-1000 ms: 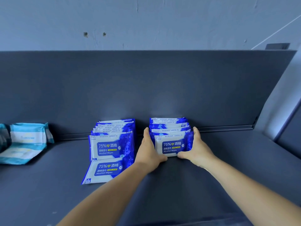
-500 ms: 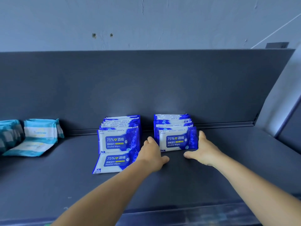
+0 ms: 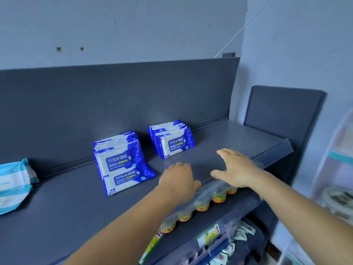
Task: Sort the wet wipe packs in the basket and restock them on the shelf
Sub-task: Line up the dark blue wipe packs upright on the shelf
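Grey wall and a dark shelf (image 3: 219,142) fill the frame, its top board running from lower left to the right. Two rows of blue wet wipe packs stand on edge against the back panel: the left row (image 3: 117,150) at centre left, with one fallen pack (image 3: 128,180) lying flat in front of it, and the right row (image 3: 172,139) just above centre. My left hand (image 3: 178,180) hangs over the front edge with its fingers loosely bent, holding nothing; my right hand (image 3: 236,169) is spread flat and empty beside it, both well clear of the packs.

As I judge it, I should next stand the fallen pack up against its row, label forward, square with the others. Striped teal packs (image 3: 14,180) sit at the far left. No basket shows. On the lower shelf stands a line of small jars (image 3: 201,206), I think, though blur hides their lids.
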Demonstrator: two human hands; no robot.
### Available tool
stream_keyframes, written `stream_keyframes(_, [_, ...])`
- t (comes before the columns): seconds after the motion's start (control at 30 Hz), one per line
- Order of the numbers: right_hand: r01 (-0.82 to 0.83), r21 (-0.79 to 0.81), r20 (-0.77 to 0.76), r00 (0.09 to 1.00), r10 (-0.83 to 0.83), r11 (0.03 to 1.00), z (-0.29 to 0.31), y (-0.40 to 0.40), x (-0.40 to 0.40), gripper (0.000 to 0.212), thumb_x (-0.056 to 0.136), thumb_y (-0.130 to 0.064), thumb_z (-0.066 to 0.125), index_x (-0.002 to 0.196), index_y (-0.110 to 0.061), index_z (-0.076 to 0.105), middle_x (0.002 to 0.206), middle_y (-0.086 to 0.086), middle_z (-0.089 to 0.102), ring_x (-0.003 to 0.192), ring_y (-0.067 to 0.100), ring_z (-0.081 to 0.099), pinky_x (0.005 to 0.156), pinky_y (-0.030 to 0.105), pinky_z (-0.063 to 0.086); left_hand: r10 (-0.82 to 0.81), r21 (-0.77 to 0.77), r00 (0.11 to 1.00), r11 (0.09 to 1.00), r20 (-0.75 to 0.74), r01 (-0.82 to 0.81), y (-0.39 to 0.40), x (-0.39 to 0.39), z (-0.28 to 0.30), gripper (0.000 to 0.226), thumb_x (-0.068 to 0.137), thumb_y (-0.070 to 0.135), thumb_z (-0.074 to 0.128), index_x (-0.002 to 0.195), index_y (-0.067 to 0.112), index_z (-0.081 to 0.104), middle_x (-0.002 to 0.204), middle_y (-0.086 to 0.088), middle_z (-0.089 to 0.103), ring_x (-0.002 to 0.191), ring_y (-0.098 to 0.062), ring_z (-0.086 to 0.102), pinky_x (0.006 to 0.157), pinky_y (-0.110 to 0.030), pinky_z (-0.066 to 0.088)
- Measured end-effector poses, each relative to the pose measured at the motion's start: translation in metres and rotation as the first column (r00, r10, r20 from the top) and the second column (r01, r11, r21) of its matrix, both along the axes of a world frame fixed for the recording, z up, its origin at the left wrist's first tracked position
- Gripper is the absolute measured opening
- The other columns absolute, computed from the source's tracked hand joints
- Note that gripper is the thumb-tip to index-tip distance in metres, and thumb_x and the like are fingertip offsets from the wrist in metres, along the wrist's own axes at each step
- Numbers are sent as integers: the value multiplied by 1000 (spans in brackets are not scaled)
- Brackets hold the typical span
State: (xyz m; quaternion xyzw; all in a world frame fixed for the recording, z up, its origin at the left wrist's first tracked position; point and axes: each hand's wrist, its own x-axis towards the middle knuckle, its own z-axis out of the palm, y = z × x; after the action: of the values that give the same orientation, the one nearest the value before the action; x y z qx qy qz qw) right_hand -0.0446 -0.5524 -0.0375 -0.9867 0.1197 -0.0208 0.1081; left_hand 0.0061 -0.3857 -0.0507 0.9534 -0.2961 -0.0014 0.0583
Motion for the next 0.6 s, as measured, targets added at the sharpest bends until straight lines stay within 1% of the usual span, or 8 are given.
stream_keyframes(0.13, [126, 7, 2, 992, -126, 992, -21, 15, -73, 81, 90, -54, 51, 152, -14, 18, 159, 1, 19, 145, 17, 20, 115, 32, 22, -175, -7, 984, 984, 4, 176, 4, -41, -19, 45, 91, 43, 51, 121, 10, 50, 127, -11, 51, 122, -29, 45, 101, -37, 38])
stream_keyframes(0.2, [191, 10, -27, 981, -190, 982, -34, 18, -112, 79, 90, -53, 52, 151, -13, 20, 158, 2, 22, 144, 19, 23, 114, 33, 25, -256, 7, 966, 967, 24, 256, 1, -62, -31, 45, 90, 43, 52, 121, 10, 50, 130, -11, 49, 130, -30, 37, 105, -38, 34])
stream_keyframes(0.3, [316, 45, -108, 945, -310, 948, -55, 18, -172, 80, 91, -53, 51, 153, -15, 16, 159, 2, 18, 144, 18, 22, 114, 31, 24, -374, -4, 927, 927, 27, 374, -8, -99, -49, 47, 93, 44, 50, 124, 9, 48, 136, -9, 43, 141, -29, 22, 110, -39, 26])
stream_keyframes(0.37, [399, 61, -146, 910, -387, 915, -70, 15, -209, 80, 90, -54, 52, 152, -14, 19, 158, 3, 22, 143, 19, 25, 112, 32, 26, -453, -18, 891, 891, -8, 453, -19, -125, -62, 49, 94, 44, 48, 129, 10, 45, 138, -7, 42, 140, -27, 23, 111, -37, 25])
stream_keyframes(0.43, [474, 71, -158, 874, -459, 878, -86, 11, -243, 78, 87, -57, 54, 147, -14, 28, 153, 6, 31, 138, 22, 33, 110, 34, 32, -521, -23, 852, 853, -51, 521, -31, -151, -78, 48, 93, 43, 49, 129, 11, 45, 137, -6, 44, 137, -26, 30, 109, -35, 27])
stream_keyframes(0.5, [547, 82, -173, 831, -528, 833, -99, 10, -277, 72, 86, -56, 56, 142, -15, 35, 147, 7, 40, 132, 24, 40, 106, 36, 36, -584, -25, 806, 811, -93, 585, -45, -180, -93, 50, 93, 43, 50, 132, 13, 43, 139, -5, 44, 136, -25, 32, 110, -34, 27])
stream_keyframes(0.57, [606, 88, -198, 788, -582, 791, -111, 11, -307, 70, 86, -53, 57, 142, -17, 35, 146, 6, 41, 131, 24, 41, 105, 35, 36, -633, -30, 763, 772, -133, 635, -56, -207, -107, 55, 94, 42, 50, 138, 12, 40, 143, -6, 41, 137, -23, 31, 112, -34, 25])
stream_keyframes(0.6, [636, 90, -208, 765, -610, 767, -118, 10, -324, 69, 87, -52, 57, 142, -17, 36, 146, 6, 41, 130, 24, 42, 105, 34, 36, -658, -29, 739, 750, -145, 661, -63, -222, -114, 54, 94, 42, 51, 137, 12, 40, 143, -6, 42, 135, -23, 32, 111, -34, 26])
